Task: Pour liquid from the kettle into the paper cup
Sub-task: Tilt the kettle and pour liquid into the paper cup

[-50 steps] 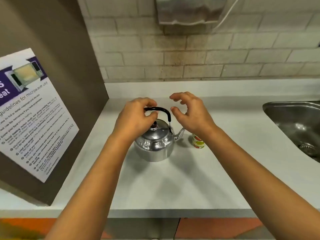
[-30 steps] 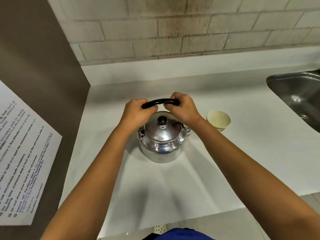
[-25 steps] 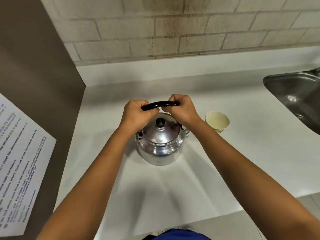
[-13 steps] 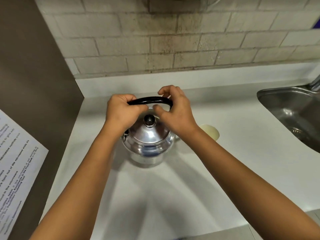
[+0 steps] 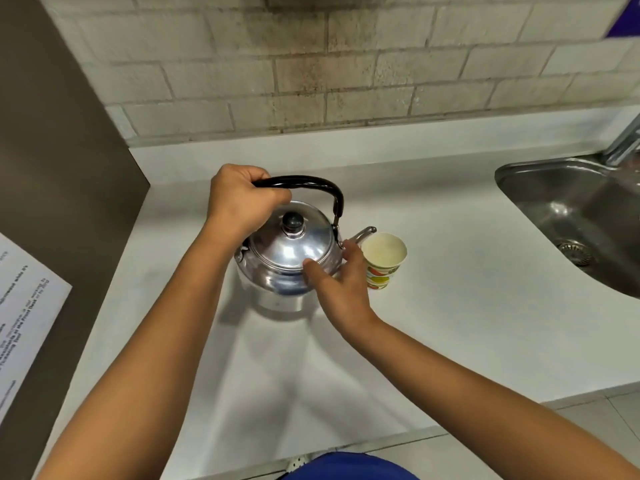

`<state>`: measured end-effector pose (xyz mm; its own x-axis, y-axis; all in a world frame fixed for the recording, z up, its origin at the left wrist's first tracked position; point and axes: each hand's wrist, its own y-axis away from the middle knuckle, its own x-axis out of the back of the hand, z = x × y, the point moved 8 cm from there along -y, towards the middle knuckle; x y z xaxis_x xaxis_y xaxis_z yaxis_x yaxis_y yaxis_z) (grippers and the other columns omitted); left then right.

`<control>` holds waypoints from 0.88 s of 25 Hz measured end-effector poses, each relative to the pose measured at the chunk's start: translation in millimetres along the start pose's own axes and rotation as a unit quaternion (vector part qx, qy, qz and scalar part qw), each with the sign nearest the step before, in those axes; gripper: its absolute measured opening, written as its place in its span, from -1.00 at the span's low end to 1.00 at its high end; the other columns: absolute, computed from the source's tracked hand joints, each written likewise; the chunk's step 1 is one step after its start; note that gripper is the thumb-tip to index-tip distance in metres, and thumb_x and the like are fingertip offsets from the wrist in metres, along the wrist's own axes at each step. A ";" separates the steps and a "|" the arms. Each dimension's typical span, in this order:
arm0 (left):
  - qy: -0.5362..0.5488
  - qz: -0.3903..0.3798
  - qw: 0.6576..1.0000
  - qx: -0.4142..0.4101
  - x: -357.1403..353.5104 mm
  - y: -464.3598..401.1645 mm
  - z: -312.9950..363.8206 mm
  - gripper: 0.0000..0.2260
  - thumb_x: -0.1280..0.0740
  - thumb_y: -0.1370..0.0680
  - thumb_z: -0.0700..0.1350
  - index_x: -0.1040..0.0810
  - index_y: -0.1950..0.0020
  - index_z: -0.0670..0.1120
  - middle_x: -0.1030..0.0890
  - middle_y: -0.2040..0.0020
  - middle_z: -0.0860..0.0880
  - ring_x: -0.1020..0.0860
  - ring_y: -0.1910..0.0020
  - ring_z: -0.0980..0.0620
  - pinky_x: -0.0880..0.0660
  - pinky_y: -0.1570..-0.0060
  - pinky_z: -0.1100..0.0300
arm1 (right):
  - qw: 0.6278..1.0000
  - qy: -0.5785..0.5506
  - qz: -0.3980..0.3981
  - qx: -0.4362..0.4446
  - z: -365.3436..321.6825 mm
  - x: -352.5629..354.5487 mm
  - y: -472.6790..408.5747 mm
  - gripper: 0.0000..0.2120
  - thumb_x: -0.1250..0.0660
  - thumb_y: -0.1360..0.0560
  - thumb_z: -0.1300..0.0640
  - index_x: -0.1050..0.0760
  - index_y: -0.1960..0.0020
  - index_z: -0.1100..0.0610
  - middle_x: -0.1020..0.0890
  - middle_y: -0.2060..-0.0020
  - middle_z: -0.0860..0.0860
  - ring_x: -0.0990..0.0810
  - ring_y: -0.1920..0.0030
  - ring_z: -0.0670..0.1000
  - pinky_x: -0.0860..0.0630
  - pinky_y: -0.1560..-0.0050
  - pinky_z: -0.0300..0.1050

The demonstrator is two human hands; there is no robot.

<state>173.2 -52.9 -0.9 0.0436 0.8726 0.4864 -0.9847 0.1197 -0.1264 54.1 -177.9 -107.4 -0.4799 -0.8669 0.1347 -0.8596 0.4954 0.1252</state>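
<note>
A shiny metal kettle (image 5: 291, 252) with a black handle and a black lid knob stands on the white counter (image 5: 450, 306), its spout pointing right. My left hand (image 5: 240, 202) is shut on the left end of the handle. My right hand (image 5: 337, 282) is open, its fingers spread against the kettle's right side, just left of the cup. A paper cup (image 5: 382, 259) with a fruit print stands upright right below the spout tip; it looks empty inside.
A steel sink (image 5: 575, 223) with a tap (image 5: 623, 140) is set into the counter at the right. A brown panel (image 5: 59, 168) with a printed notice (image 5: 24, 306) closes off the left side. A brick wall (image 5: 311, 64) runs behind.
My right hand let go of the handle and dropped to the kettle's right side by the cup. My left hand kept its hold. The camera shifted, showing the cup fully.
</note>
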 end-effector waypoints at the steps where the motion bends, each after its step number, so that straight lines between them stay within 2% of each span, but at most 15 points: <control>1: -0.006 0.000 1.000 -0.002 -2.1 0.0 2.7 -0.73 -0.45 -0.23 -0.18 -0.50 0.63 0.04 -0.34 0.74 0.14 -0.30 0.70 0.20 -0.22 0.66 0.45 | 1.000 -0.026 0.001 -0.004 1.7 0.6 0.1 -0.40 -0.41 -0.34 0.10 -0.29 -0.31 0.15 -0.47 -0.25 0.13 -0.48 -0.24 0.11 -0.41 -0.33 0.10; 4: -0.031 0.001 0.999 -0.009 -7.0 -0.1 11.4 -0.77 -0.43 -0.21 -0.17 -0.46 0.61 -0.04 -0.33 0.73 0.12 -0.28 0.69 0.21 -0.22 0.66 0.44 | 0.996 -0.084 -0.021 -0.010 5.3 0.8 -0.7 -0.58 -0.40 -0.38 0.15 -0.35 -0.18 0.04 -0.57 -0.13 0.03 -0.55 -0.10 -0.02 -0.48 -0.20 -0.08; 7: -0.068 -0.006 0.997 -0.027 -13.9 3.0 23.6 -0.84 -0.41 -0.21 -0.18 -0.49 0.54 -0.09 -0.36 0.62 0.06 -0.33 0.58 0.12 -0.30 0.54 0.36 | 0.993 -0.105 -0.044 -0.009 8.2 1.6 -3.0 -0.62 -0.38 -0.41 0.12 -0.33 -0.16 -0.02 -0.54 0.01 -0.16 -0.53 0.01 -0.19 -0.46 -0.04 -0.29; 9: -0.099 -0.013 0.994 -0.039 -18.5 6.4 32.2 -0.86 -0.42 -0.23 -0.19 -0.50 0.50 -0.12 -0.36 0.55 -0.01 -0.32 0.53 0.06 -0.30 0.53 0.35 | 0.991 -0.121 -0.060 -0.024 12.6 -0.4 -3.7 -0.62 -0.37 -0.42 0.11 -0.31 -0.16 -0.05 -0.49 0.06 -0.24 -0.52 0.03 -0.20 -0.48 -0.06 -0.23; 11: -0.123 -0.014 0.991 -0.048 -21.3 9.2 39.1 -0.81 -0.42 -0.24 -0.19 -0.46 0.53 -0.08 -0.35 0.56 0.00 -0.31 0.54 0.08 -0.29 0.58 0.37 | 0.988 -0.133 -0.069 -0.037 16.0 -1.5 -4.7 -0.62 -0.36 -0.42 0.11 -0.29 -0.16 -0.06 -0.48 0.06 -0.26 -0.53 -0.01 -0.13 -0.49 -0.13 -0.10; 15: -0.144 -0.015 0.988 -0.054 -26.1 13.0 48.4 -0.78 -0.41 -0.24 -0.19 -0.44 0.55 -0.03 -0.37 0.56 0.00 -0.33 0.53 0.07 -0.31 0.46 0.29 | 0.983 -0.157 -0.081 -0.042 18.0 -0.9 -6.6 -0.60 -0.36 -0.43 0.11 -0.28 -0.19 -0.03 -0.48 0.02 -0.25 -0.54 -0.16 0.01 -0.48 -0.23 -0.01; 22: -0.166 -0.018 0.983 -0.079 -32.1 19.5 65.2 -0.78 -0.39 -0.23 -0.18 -0.42 0.56 0.00 -0.35 0.58 0.02 -0.31 0.55 0.09 -0.26 0.51 0.31 | 0.978 -0.189 -0.082 -0.043 18.1 0.9 -10.0 -0.64 -0.35 -0.44 0.13 -0.31 -0.18 0.01 -0.50 0.04 -0.24 -0.54 -0.15 0.00 -0.45 -0.31 0.09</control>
<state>141.6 -109.4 37.4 -0.0047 0.6664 0.7456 -0.9436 0.2439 -0.2239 59.1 -184.7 -126.3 -0.3819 -0.8855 -0.2647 -0.9201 0.3375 0.1985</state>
